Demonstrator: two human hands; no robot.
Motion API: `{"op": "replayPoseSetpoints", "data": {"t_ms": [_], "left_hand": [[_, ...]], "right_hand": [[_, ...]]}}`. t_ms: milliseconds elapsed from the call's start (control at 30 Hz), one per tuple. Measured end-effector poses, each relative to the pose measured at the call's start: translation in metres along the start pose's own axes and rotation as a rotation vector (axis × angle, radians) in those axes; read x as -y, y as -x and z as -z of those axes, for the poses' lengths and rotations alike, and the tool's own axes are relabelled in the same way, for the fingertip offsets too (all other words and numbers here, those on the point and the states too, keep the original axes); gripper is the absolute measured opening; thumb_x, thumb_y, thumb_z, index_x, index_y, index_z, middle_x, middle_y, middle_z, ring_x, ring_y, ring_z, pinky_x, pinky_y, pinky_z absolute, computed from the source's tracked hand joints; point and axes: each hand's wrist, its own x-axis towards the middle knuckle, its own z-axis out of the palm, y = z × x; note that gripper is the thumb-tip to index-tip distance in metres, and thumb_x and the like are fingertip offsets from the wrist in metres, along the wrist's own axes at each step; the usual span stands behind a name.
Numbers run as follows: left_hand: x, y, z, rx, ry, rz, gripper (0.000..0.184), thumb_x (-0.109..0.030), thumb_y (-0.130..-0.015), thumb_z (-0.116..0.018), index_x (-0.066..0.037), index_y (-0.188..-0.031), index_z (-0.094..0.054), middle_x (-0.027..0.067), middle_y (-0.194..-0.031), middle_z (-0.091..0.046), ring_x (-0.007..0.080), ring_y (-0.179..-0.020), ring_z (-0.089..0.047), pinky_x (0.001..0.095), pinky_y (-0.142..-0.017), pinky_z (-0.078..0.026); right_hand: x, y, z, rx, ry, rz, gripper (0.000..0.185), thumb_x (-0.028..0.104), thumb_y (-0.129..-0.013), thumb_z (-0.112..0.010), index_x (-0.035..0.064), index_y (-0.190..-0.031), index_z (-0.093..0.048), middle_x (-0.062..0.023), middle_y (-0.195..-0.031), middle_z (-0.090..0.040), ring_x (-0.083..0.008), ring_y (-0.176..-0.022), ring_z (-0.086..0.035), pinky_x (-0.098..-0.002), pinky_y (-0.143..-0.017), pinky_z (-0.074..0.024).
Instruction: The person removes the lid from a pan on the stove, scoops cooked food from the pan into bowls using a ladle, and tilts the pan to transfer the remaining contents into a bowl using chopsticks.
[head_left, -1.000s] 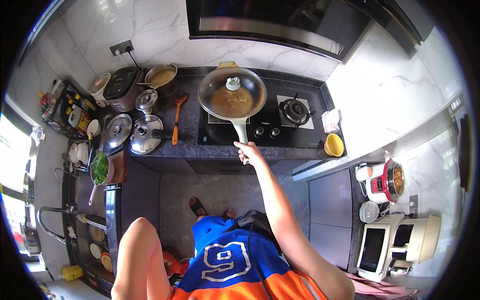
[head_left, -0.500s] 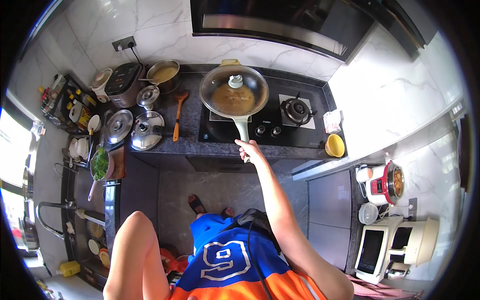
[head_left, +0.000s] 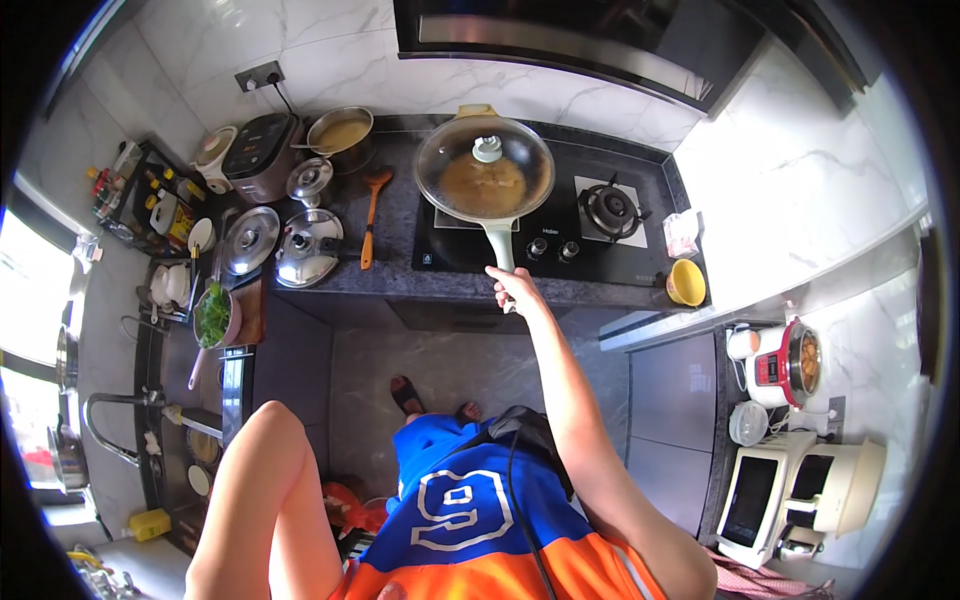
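Note:
My right hand (head_left: 515, 289) is wrapped round the pale handle (head_left: 500, 247) of a frying pan, which stands on the left burner of the black gas hob (head_left: 455, 256). A glass lid (head_left: 452, 160) with a pale knob (head_left: 487, 149) covers the pan. Brownish liquid with lighter pieces shows through the glass. My left arm is bent sharply, its elbow toward the counter. Only a sliver of my left hand (head_left: 392, 592) shows at the bottom edge, against the orange part of my shirt; its fingers are mostly cut off.
Left of the hob lie a wooden spatula (head_left: 370, 220), metal lids (head_left: 308, 250), a pot of liquid (head_left: 341, 135) and a rice cooker (head_left: 262, 155). A small pan of greens (head_left: 213, 318) sits near the sink. Rightward are a bare burner (head_left: 612, 211) and a yellow bowl (head_left: 686, 283).
The whole view has shifted slightly, so the counter appears a little further right and higher. My right hand keeps its hold on the pan handle, and the lid stays on.

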Motion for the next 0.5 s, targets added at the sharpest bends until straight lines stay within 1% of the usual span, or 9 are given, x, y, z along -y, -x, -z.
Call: {"op": "replayPoseSetpoints", "data": {"t_ms": [67, 133, 200, 267, 300, 500], "left_hand": [[0.005, -0.007, 0.0, -0.025, 0.036, 0.007, 0.024, -0.022, -0.09, -0.05, -0.004, -0.102, -0.059, 0.0071, -0.107, -0.06, 0.0207, -0.107, -0.052, 0.0396, -0.096, -0.039], [0.009, -0.009, 0.003, -0.044, 0.073, 0.006, 0.023, -0.022, -0.09, -0.05, -0.004, -0.101, -0.059, 0.0069, -0.106, -0.06, 0.0201, -0.106, -0.053, 0.0385, -0.096, -0.039], [0.017, -0.003, 0.005, -0.063, 0.041, 0.062, 0.023, -0.023, -0.09, -0.049, -0.004, -0.1, -0.059, 0.0069, -0.104, -0.059, 0.0201, -0.104, -0.052, 0.0383, -0.094, -0.039], [0.023, 0.007, 0.005, -0.058, 0.017, 0.112, 0.024, -0.024, -0.09, -0.049, -0.004, -0.1, -0.059, 0.0069, -0.102, -0.059, 0.02, -0.102, -0.051, 0.0382, -0.092, -0.039], [0.025, 0.012, 0.004, -0.054, 0.004, 0.133, 0.024, -0.024, -0.091, -0.048, -0.005, -0.099, -0.059, 0.0069, -0.101, -0.059, 0.02, -0.1, -0.051, 0.0381, -0.091, -0.039], [0.028, 0.023, 0.005, -0.027, -0.027, 0.181, 0.025, -0.027, -0.091, -0.047, -0.006, -0.098, -0.058, 0.0069, -0.096, -0.057, 0.0198, -0.093, -0.05, 0.0377, -0.085, -0.038]], "right_hand": [[0.0, -0.001, -0.001, 0.007, -0.004, -0.003, 0.027, 0.024, -0.081, -0.069, 0.01, -0.071, -0.048, 0.0026, -0.053, -0.046, -0.0053, -0.038, -0.044, -0.0238, -0.034, -0.0389], [0.001, -0.001, -0.001, -0.003, -0.015, -0.008, 0.028, 0.021, -0.08, -0.069, 0.0078, -0.071, -0.046, 0.0003, -0.054, -0.047, -0.0071, -0.038, -0.045, -0.0254, -0.033, -0.0386], [0.0, -0.002, -0.001, 0.002, -0.016, -0.005, 0.028, 0.021, -0.08, -0.069, 0.0079, -0.071, -0.046, 0.0004, -0.054, -0.047, -0.007, -0.038, -0.045, -0.0253, -0.033, -0.0386], [0.0, -0.001, -0.002, -0.011, -0.006, 0.0, 0.027, 0.023, -0.081, -0.069, 0.0096, -0.07, -0.048, 0.0025, -0.052, -0.045, -0.0056, -0.038, -0.043, -0.0245, -0.034, -0.0388], [0.0, 0.0, -0.002, -0.011, 0.0, 0.006, 0.027, 0.023, -0.081, -0.069, 0.0086, -0.071, -0.049, 0.0025, -0.052, -0.045, -0.0057, -0.037, -0.043, -0.0246, -0.034, -0.0386], [-0.001, -0.001, -0.001, -0.014, 0.019, -0.01, 0.027, 0.024, -0.081, -0.069, 0.0076, -0.072, -0.05, 0.002, -0.053, -0.046, -0.0056, -0.038, -0.044, -0.0246, -0.035, -0.0394]]}}
